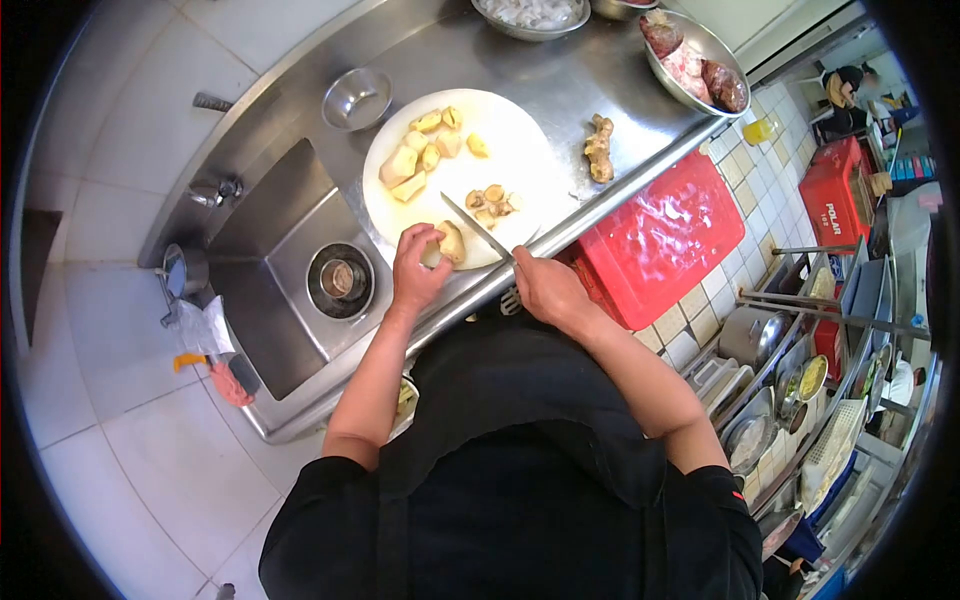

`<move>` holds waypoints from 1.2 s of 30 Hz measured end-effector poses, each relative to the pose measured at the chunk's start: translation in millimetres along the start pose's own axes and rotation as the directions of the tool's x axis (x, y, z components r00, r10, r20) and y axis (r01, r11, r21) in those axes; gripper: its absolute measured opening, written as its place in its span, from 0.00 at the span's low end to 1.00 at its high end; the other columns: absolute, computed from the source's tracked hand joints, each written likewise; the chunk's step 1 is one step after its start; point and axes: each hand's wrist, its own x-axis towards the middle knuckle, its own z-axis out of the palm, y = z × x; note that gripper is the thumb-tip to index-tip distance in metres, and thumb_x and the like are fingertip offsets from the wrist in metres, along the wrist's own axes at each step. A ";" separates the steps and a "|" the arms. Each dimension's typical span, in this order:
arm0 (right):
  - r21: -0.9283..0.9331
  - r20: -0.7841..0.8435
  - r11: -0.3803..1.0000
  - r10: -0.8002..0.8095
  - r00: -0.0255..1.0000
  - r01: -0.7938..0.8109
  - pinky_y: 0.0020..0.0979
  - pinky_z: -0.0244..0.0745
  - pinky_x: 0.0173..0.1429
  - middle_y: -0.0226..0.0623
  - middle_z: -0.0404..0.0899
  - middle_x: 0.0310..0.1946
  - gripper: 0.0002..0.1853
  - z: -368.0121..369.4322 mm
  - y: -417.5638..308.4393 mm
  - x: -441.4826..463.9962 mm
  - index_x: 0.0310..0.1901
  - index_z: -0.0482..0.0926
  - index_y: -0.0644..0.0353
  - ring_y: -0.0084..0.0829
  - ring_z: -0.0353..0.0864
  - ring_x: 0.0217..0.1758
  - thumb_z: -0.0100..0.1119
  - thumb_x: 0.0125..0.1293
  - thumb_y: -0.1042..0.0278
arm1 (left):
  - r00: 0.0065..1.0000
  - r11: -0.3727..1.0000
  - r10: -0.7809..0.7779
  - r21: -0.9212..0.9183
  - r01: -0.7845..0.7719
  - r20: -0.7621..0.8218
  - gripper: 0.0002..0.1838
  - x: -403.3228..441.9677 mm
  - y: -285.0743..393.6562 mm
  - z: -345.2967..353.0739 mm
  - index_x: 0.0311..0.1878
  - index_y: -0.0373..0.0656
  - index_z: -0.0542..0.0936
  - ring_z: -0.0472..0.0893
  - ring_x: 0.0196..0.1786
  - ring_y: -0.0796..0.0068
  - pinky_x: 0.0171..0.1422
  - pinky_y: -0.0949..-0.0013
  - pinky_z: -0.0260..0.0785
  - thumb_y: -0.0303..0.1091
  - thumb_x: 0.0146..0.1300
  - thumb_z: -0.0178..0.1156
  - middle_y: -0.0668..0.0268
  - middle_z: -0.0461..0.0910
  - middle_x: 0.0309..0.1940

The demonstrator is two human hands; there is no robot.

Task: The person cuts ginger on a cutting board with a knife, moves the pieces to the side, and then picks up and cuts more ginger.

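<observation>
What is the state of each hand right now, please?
Left hand: partly closed, holding a rounded, yellowish-brown root piece.
Right hand: closed, holding a long, grey metal knife.

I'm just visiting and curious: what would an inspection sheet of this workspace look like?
Surface: steel counter with a sink; a round white board lies on the counter, beside the sink.
Job's things: knife over the board; pale yellow chunks and a small pile of brownish slices on it.
Clutter: small metal bowl, knobbly root and a bowl of reddish and pale pieces beyond the board.
Hands: left hand holds a tan piece on the board; right hand grips the knife.
Cables: nothing seen.
Surroundings: red box beside the counter, tiled floor, laden shelves, another person in the background.
</observation>
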 end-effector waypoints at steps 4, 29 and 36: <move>-0.081 -0.035 0.995 -0.066 0.997 0.063 0.59 0.82 0.42 0.52 0.85 0.31 0.11 -8.2 -8.1 -17.4 0.57 0.74 0.59 0.57 0.89 0.37 0.54 0.80 0.67 | 0.996 1.000 -0.028 -0.007 0.029 0.090 0.23 3.8 4.6 -5.4 0.58 0.38 0.85 0.83 0.67 0.50 0.72 0.54 0.75 0.34 0.60 0.73 0.53 0.82 0.63; -0.147 0.062 0.985 -0.083 0.995 0.092 0.54 0.85 0.42 0.51 0.86 0.29 0.12 -24.6 -29.6 3.7 0.57 0.76 0.61 0.55 0.90 0.36 0.50 0.76 0.74 | 0.985 0.989 -0.132 -0.057 0.139 0.112 0.24 13.3 5.3 0.5 0.54 0.37 0.84 0.86 0.58 0.57 0.66 0.59 0.79 0.33 0.55 0.79 0.55 0.83 0.56; -0.133 0.265 0.991 0.034 0.964 0.002 0.60 0.83 0.47 0.59 0.88 0.34 0.12 -27.1 -16.2 35.4 0.57 0.75 0.65 0.61 0.91 0.41 0.50 0.75 0.75 | 0.989 0.986 -0.110 -0.118 0.121 0.097 0.22 11.8 1.5 3.0 0.52 0.38 0.83 0.86 0.58 0.60 0.67 0.61 0.80 0.30 0.54 0.79 0.57 0.83 0.57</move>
